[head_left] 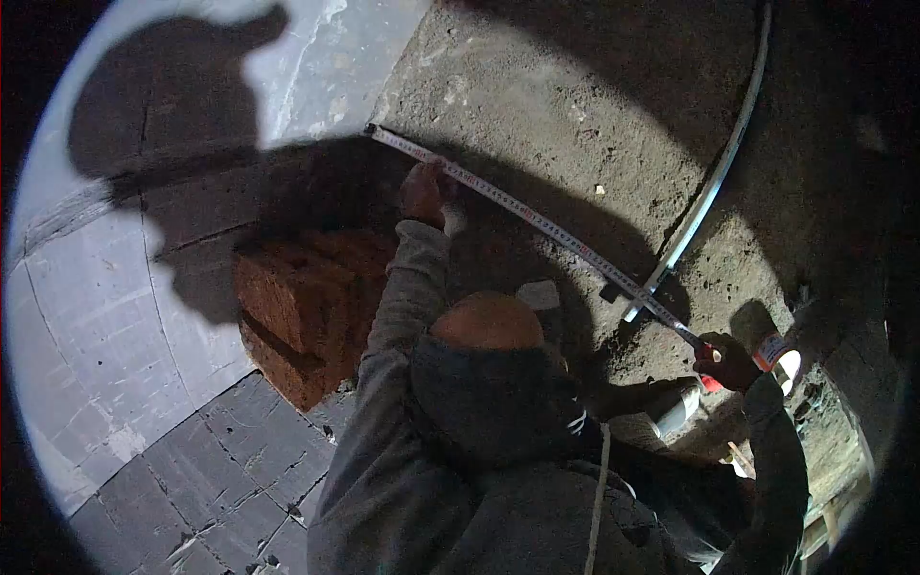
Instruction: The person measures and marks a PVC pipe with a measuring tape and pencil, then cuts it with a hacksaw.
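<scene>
Neither my left hand nor my right hand shows in the frame. Below me, a co-worker in a dark grey hooded top [460,412] leans over the rough concrete surface [556,96]. A steel tape measure [527,213] stretches diagonally across it. The co-worker's left hand [423,195] is at the tape near its upper-left end. At the lower right, the co-worker's right hand [736,364] holds the red tape case [709,381]. The tape crosses the lower end of a thin, pale curved strip or pipe [714,182].
Reddish-brown bricks [302,311] are stacked left of the co-worker, beside pale panels [96,297] and grey tiles [225,470]. A labelled cylindrical container [770,351] lies near the co-worker's right hand. Large shadows fall across the upper left.
</scene>
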A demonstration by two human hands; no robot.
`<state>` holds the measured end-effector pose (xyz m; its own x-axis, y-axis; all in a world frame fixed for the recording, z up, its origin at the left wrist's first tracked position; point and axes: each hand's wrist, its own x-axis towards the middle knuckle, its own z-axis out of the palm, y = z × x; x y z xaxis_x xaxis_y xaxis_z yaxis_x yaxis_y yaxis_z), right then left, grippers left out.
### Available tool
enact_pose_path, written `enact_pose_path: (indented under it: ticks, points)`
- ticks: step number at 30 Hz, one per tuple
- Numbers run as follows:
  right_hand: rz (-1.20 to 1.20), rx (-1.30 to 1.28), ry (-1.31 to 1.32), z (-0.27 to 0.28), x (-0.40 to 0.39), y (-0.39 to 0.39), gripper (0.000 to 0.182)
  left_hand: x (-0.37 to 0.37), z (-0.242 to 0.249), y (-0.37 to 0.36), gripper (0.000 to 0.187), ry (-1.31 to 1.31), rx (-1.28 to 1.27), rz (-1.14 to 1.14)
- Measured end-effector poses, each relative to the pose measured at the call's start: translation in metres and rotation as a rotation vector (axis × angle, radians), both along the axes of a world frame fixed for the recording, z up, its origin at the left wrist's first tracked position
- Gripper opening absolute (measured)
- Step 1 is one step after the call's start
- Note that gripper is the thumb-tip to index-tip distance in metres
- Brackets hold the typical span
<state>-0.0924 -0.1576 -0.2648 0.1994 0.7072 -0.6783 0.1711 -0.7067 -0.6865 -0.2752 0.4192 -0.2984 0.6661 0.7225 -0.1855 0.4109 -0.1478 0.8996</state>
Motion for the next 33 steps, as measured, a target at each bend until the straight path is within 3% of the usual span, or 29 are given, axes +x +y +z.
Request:
enact_pose_path:
  ticks: [3, 5, 7, 9, 11, 13, 14, 18, 21, 23, 25, 27, 28, 29, 30, 31, 32, 33]
  points:
    - [0.001, -0.056, -0.006, 0.016, 0.011, 0.014, 0.042, 0.041, 0.047, -0.008, 0.035, 0.032, -0.363, 0.376]
    - [-0.035, -0.011, 0.019, 0.029, 0.017, 0.029, 0.042, 0.055, 0.047, -0.004, 0.027, -0.179, -0.407, 0.271]
    - [-0.072, 0.031, 0.038, 0.033, 0.023, 0.037, 0.041, 0.069, 0.048, -0.006, 0.028, -0.150, -0.440, 0.297]
    - [-0.148, 0.155, 0.031, 0.028, 0.025, 0.047, 0.041, 0.082, 0.051, -0.014, 0.035, -0.115, -0.565, 0.019]
    - [-0.134, 0.145, -0.009, 0.050, 0.033, 0.078, 0.041, 0.117, 0.095, -0.056, 0.032, -0.077, -0.518, -0.241]
    - [-0.463, 0.074, 0.362, 0.050, 0.033, 0.099, 0.041, 0.143, 0.098, -0.067, 0.029, -0.102, -0.584, -0.326]
    - [-0.427, 0.076, 0.382, 0.079, 0.040, 0.122, 0.042, 0.156, 0.113, -0.073, 0.026, -0.118, -0.592, -0.317]
    - [-0.453, 0.173, 0.300, 0.081, 0.043, 0.128, 0.044, 0.202, 0.168, -0.073, 0.022, -0.177, -0.487, -0.374]
    - [-0.466, 0.202, 0.105, 0.118, 0.039, 0.141, 0.048, 0.217, 0.207, -0.074, 0.023, -0.169, -0.416, -0.472]
    - [-0.578, 0.272, 0.249, 0.154, 0.032, 0.145, 0.050, 0.222, 0.215, -0.079, 0.023, -0.194, -0.519, -0.547]
    - [-0.812, 0.316, 0.530, 0.153, 0.010, 0.127, 0.049, 0.228, 0.231, -0.094, 0.023, -0.175, -0.495, -0.700]
    - [-0.906, 0.556, 0.394, 0.156, -0.012, 0.131, 0.038, 0.232, 0.265, -0.125, 0.027, -0.108, -0.513, -0.717]
    - [-0.941, 0.674, 0.319, 0.157, -0.022, 0.133, 0.033, 0.241, 0.265, -0.131, 0.030, 0.033, -0.351, -0.837]
    - [-1.004, 0.529, 0.300, 0.189, -0.025, 0.142, 0.029, 0.241, 0.272, -0.153, 0.031, -0.108, -0.325, -0.861]
    - [-1.068, 0.414, 0.281, 0.197, -0.035, 0.144, 0.030, 0.243, 0.272, -0.169, 0.031, -0.076, -0.333, -0.903]
    - [-1.118, 0.478, 0.240, 0.192, -0.049, 0.143, 0.028, 0.243, 0.271, -0.184, 0.031, -0.040, -0.332, -0.942]
    - [-1.168, 0.628, 0.023, 0.175, -0.066, 0.147, 0.031, 0.242, 0.271, -0.202, 0.030, -0.052, -0.337, -0.961]
    - [-1.264, 0.487, 0.102, 0.204, -0.076, 0.148, 0.036, 0.239, 0.272, -0.218, 0.030, -0.061, -0.336, -0.971]
